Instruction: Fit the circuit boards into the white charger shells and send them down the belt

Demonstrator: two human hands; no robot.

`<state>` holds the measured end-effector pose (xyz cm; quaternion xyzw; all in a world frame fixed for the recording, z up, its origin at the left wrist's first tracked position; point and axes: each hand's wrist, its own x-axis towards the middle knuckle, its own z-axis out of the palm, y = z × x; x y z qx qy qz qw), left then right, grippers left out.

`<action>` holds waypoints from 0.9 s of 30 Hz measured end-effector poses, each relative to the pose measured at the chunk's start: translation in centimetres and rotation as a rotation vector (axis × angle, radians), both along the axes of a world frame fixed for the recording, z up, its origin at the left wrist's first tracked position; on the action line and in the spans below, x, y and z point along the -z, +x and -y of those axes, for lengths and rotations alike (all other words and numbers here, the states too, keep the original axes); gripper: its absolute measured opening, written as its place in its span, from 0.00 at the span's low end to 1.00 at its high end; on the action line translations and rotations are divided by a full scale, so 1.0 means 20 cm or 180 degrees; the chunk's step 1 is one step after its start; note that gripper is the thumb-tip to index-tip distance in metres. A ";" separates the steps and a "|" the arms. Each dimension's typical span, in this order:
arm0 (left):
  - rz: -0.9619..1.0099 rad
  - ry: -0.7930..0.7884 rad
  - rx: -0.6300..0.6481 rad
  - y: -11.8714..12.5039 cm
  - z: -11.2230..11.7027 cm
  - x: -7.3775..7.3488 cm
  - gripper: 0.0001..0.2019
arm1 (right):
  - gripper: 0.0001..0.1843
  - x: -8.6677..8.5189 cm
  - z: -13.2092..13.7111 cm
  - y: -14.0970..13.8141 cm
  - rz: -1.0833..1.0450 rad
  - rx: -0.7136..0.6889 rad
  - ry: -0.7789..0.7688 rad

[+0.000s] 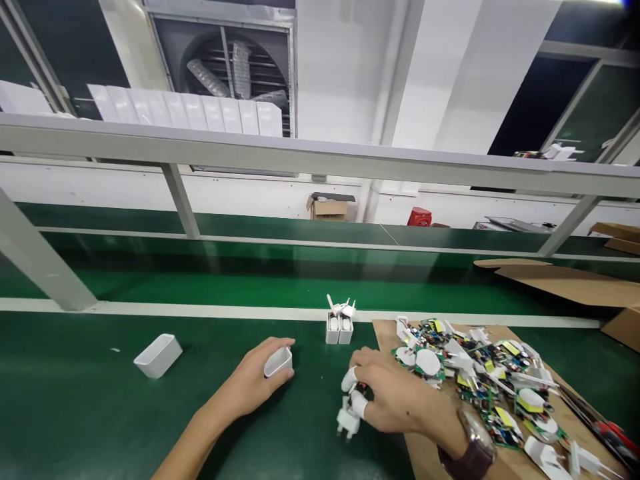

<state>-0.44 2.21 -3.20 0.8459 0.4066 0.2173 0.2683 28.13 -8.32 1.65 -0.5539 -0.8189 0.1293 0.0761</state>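
Observation:
My left hand point(263, 373) is closed around a white plastic charger case point(279, 362), its open end facing up and right. A circuit board with a white two-pin plug point(349, 419) is pinched in my right hand point(380, 387), the pins pointing down toward the green bench. White covers sit on two of its fingertips; most of the board is hidden by the fingers. Further left lies another open white case point(159, 356), tilted on the bench. Beyond my hands, two white cases point(339, 329) stand upright side by side, with boards and plugs sticking out of their tops.
To the right, a pile of circuit boards with plugs point(475, 373) covers a cardboard sheet point(417, 453). Red-handled pliers point(617, 437) lie at its right edge. A white rail point(210, 310) runs behind the work area, with a green conveyor belt point(240, 287) and cardboard point(575, 280) beyond.

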 end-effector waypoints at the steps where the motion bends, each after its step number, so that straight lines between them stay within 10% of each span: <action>1: -0.0005 0.0047 0.0005 0.00 0.00 0.00 0.21 | 0.09 -0.03 -0.02 -0.01 0.0015 -0.0018 0.0002; 8: -0.0209 -0.0273 -0.0014 -0.04 0.04 -0.01 0.41 | 0.36 0.02 -0.08 -0.13 -0.0067 -0.0011 -0.0030; 20: 0.0126 -0.0955 0.0106 0.00 0.09 0.01 0.50 | 0.33 0.48 -0.01 0.05 -0.0790 0.0221 0.0481; 27: 0.0249 -0.0952 0.0220 0.01 0.09 0.01 0.51 | 0.35 0.45 0.00 0.04 -0.1234 0.0012 0.0923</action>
